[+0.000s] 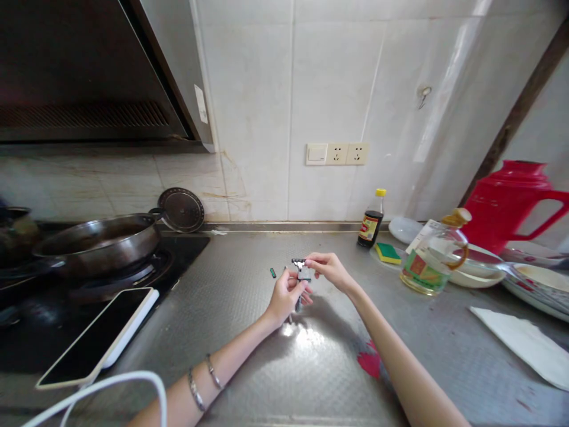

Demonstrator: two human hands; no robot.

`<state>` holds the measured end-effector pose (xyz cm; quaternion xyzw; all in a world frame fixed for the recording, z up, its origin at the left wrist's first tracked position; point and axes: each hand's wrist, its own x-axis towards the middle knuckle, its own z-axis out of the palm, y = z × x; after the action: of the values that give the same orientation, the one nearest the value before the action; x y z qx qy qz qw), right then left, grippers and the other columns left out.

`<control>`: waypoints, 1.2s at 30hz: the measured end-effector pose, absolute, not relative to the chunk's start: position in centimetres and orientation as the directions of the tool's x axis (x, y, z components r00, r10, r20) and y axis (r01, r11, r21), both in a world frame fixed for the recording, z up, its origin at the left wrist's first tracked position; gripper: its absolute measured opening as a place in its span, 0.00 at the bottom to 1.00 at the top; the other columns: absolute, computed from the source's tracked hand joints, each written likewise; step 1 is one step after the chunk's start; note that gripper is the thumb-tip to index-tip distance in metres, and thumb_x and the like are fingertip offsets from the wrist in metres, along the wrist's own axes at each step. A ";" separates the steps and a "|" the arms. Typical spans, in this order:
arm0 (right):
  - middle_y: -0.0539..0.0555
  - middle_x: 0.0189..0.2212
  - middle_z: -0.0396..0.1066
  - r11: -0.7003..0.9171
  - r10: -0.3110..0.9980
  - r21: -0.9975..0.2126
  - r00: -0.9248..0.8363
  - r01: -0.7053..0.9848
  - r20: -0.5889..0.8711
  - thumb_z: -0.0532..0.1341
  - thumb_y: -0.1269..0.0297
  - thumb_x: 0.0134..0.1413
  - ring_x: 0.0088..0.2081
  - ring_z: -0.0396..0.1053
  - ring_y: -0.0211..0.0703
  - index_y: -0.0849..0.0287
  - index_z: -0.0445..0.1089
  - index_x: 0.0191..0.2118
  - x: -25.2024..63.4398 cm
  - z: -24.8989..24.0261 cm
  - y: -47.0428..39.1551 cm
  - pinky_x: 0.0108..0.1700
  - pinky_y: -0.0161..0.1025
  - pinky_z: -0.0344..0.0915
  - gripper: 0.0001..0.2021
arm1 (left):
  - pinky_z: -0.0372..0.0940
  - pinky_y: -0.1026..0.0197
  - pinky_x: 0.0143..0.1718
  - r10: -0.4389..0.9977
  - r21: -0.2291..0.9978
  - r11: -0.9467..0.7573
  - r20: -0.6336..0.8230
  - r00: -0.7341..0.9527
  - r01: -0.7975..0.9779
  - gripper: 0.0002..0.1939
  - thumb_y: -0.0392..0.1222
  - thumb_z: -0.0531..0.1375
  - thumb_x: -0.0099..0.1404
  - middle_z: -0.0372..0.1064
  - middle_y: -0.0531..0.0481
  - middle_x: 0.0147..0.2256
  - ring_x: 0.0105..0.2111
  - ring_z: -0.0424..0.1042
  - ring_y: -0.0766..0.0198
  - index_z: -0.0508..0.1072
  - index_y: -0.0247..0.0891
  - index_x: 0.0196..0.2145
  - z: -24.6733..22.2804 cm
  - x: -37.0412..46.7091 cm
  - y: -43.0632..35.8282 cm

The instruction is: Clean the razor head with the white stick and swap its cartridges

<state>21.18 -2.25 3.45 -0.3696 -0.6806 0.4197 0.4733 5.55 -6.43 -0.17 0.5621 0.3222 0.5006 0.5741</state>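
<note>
One razor (299, 267) in the closed left hand (285, 295), its head (297, 261) in a fingertip pinch of the right hand (331, 270)

In view there are two hands (284, 295) (332, 270), two bracelets (194, 389) (213, 372), one razor (299, 261), one phone (98, 338), one sponge (388, 253), one sauce bottle (370, 225), one oil jug (427, 273), one thermos (504, 207), one switch (316, 154), two sockets (337, 154) (358, 154) and one wall hook (424, 95).
</note>
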 end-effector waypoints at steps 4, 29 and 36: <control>0.51 0.25 0.70 0.384 0.895 -0.918 -0.285 0.100 0.343 0.64 0.53 0.42 0.22 0.60 0.31 0.62 0.75 0.29 21.3 3.5 -2.2 0.20 0.29 0.59 0.15 | 0.64 0.63 0.21 0.938 0.969 -0.129 0.188 0.291 -0.208 0.17 0.50 0.59 0.56 0.70 0.52 0.25 0.19 0.71 0.64 0.56 0.38 0.33 -0.1 5.5 -6.5; 0.52 0.28 0.69 0.433 0.874 -0.891 -0.306 0.140 0.377 0.62 0.52 0.45 0.23 0.62 0.33 0.61 0.75 0.30 21.3 3.4 -2.2 0.20 0.29 0.60 0.15 | 0.64 0.64 0.19 0.934 0.970 -0.108 0.174 0.311 -0.217 0.19 0.52 0.61 0.54 0.71 0.52 0.25 0.19 0.72 0.63 0.56 0.38 0.33 -0.3 5.4 -6.1; 0.53 0.29 0.70 0.447 0.867 -0.882 -0.316 0.149 0.386 0.62 0.52 0.45 0.24 0.62 0.34 0.61 0.75 0.30 21.2 3.5 -2.3 0.20 0.29 0.61 0.16 | 0.65 0.64 0.20 0.933 0.972 -0.088 0.158 0.322 -0.219 0.21 0.53 0.61 0.53 0.71 0.51 0.25 0.19 0.72 0.63 0.56 0.39 0.32 -0.3 5.4 -6.1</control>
<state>21.23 -2.27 3.46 -0.3562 -0.7132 0.3867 0.4636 5.37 -6.08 -0.34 0.5557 0.3215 0.4852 0.5936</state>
